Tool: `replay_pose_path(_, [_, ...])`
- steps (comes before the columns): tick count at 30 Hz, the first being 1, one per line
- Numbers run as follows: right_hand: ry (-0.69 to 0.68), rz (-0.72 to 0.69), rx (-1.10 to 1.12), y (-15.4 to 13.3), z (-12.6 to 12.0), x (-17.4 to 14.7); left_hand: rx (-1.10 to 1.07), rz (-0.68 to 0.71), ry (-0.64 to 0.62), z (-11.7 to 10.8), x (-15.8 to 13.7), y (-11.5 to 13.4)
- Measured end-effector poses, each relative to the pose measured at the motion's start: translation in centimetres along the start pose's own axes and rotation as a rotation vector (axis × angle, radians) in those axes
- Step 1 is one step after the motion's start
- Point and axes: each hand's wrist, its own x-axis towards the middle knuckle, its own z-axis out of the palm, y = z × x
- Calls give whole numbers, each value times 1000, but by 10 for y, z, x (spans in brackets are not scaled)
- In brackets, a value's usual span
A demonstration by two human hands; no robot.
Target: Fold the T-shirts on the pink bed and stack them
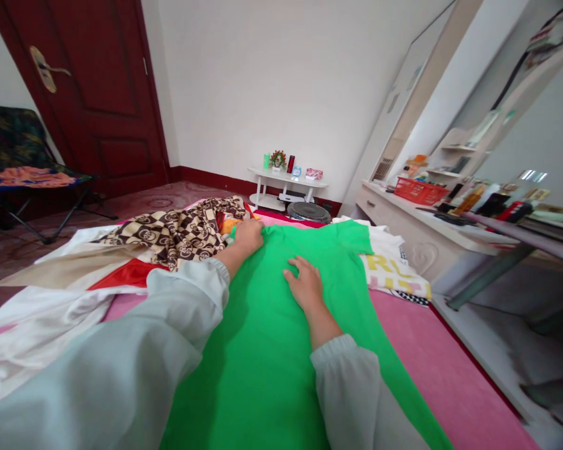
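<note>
A green T-shirt [267, 337] lies spread out in front of me, its neckline away from me and one short sleeve spread to the right. My left hand [249, 237] is closed on the shirt's far left shoulder, where a bit of green shows beside the fingers. Over the upper middle of the shirt is my right hand [306, 286], palm down with its fingers apart, holding nothing. A brown and cream patterned cloth [178, 228] lies just left of my left hand. Under the right sleeve sits a white folded garment with yellow letters [391, 265].
The clothes lie on a pink bed cover [443, 350]. White garments [42, 331] and a red cloth [129, 275] are heaped at left. A dressing table [403, 215] with a red basket [420, 190] stands at right. A small white table [286, 177] is beyond the bed.
</note>
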Motion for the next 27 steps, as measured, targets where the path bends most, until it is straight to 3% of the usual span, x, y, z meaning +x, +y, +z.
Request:
replay_pose_path(3, [257, 105, 257, 6, 0, 5, 15, 268, 22, -6, -27, 26])
replay_pose_path(6, [486, 229, 433, 14, -2, 10, 76, 773, 8, -8, -69, 55])
replay_pose_path(9, [553, 253, 468, 19, -3, 11, 110, 903, 49, -15, -110, 71])
replay_pose_path(11, [550, 239, 481, 21, -2, 11, 73, 910, 88, -24, -126, 71])
replay_pose_path(13, [548, 231, 501, 21, -1, 11, 18, 828, 166, -32, -131, 67])
replay_pose_path(16, [544, 228, 532, 18, -2, 11, -85, 397, 274, -31, -123, 58])
replay_pose_path(18, [550, 203, 524, 15, -4, 10, -169, 147, 210, -21, -116, 51])
replay_pose_path(19, [553, 174, 513, 12, -5, 10, -207, 104, 149, -16, -114, 49])
replay_pose_path(22, [509, 31, 528, 3, -8, 7, -254, 205, 28, -5, -117, 47])
replay_pose_path(27, [311, -103, 644, -7, -6, 3, -119, 529, 73, -14, -131, 58])
